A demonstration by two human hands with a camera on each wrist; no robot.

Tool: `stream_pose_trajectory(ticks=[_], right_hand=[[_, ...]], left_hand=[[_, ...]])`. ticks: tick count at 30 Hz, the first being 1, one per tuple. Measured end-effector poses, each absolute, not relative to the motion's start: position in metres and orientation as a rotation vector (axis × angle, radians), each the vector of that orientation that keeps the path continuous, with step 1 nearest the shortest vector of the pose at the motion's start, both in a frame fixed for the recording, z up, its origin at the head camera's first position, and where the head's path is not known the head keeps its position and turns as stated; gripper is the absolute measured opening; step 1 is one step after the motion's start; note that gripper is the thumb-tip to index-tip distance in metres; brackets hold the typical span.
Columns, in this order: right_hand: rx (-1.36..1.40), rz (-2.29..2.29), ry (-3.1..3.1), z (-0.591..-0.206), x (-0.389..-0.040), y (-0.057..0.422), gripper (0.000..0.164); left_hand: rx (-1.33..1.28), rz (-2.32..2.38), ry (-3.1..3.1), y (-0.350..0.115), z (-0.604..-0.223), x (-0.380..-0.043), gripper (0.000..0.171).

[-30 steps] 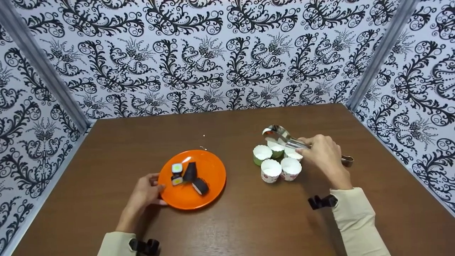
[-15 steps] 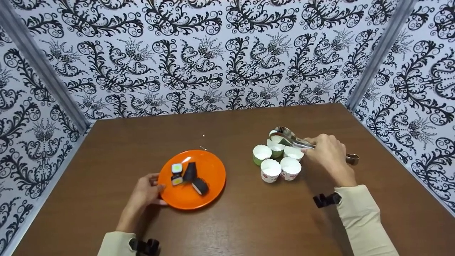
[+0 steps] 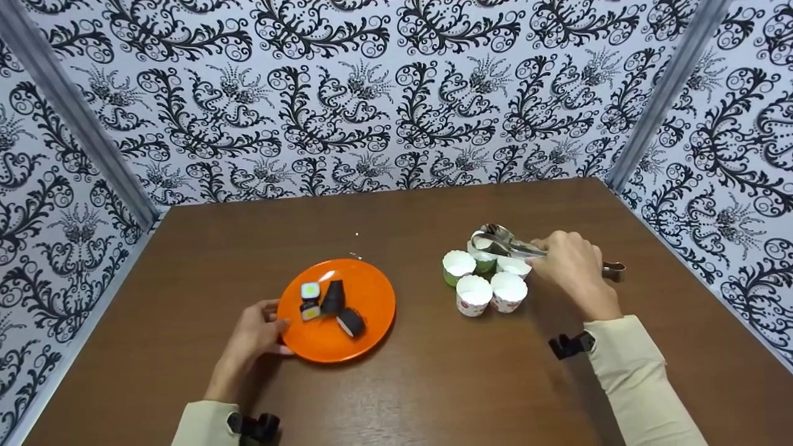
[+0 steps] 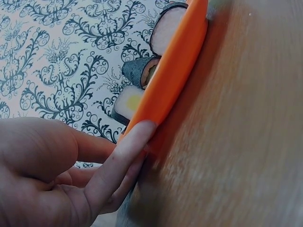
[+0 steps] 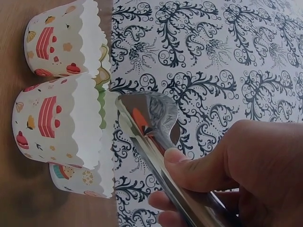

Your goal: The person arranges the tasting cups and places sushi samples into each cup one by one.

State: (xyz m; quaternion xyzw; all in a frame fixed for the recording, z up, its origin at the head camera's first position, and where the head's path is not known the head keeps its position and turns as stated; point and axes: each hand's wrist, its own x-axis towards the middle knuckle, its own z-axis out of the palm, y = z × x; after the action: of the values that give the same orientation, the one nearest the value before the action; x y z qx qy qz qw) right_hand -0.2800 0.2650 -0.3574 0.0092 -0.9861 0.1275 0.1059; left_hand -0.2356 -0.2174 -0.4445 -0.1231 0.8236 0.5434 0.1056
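My left hand (image 3: 255, 333) grips the left rim of an orange plate (image 3: 378, 282). In the left wrist view, its fingers (image 4: 124, 156) pinch the plate's edge. On the plate lie a sushi roll piece with a green centre (image 3: 310, 290), one with a yellow centre (image 3: 310, 311), a dark cone-shaped hand roll (image 3: 334, 297) and a black-wrapped round roll (image 3: 351, 323). My right hand (image 3: 570, 263) holds metal tongs (image 3: 517, 248); their heads hang over the rear paper baking cups. Whether anything sits between the heads, I cannot tell.
Several paper baking cups stand clustered at the right: a green cup (image 3: 459, 267) at the left, printed white cups (image 3: 474, 296) in front. Small white specks (image 3: 355, 255) lie behind the plate. Patterned walls (image 3: 396, 124) border the brown table (image 3: 421, 384).
My right hand has moved a little to the right with the tongs, whose heads have shifted right and slightly lower over the rear cups. My left hand and the plate have stayed in place.
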Motion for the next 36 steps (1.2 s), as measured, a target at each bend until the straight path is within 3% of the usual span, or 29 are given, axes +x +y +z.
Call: stream_pose_trajectory(ticks=[27, 36], right_hand=[[0.038, 0.297, -2.949, -0.360, -0.283, 0.253, 0.024], [0.001, 0.321, -2.965, -0.359, -0.280, 0.254, 0.033]], left_hand=[[-0.354, 1.649, 2.416, -0.218, -0.445, -0.236, 0.051], [-0.347, 1.633, 2.413, -0.217, -0.444, -0.236, 0.051]])
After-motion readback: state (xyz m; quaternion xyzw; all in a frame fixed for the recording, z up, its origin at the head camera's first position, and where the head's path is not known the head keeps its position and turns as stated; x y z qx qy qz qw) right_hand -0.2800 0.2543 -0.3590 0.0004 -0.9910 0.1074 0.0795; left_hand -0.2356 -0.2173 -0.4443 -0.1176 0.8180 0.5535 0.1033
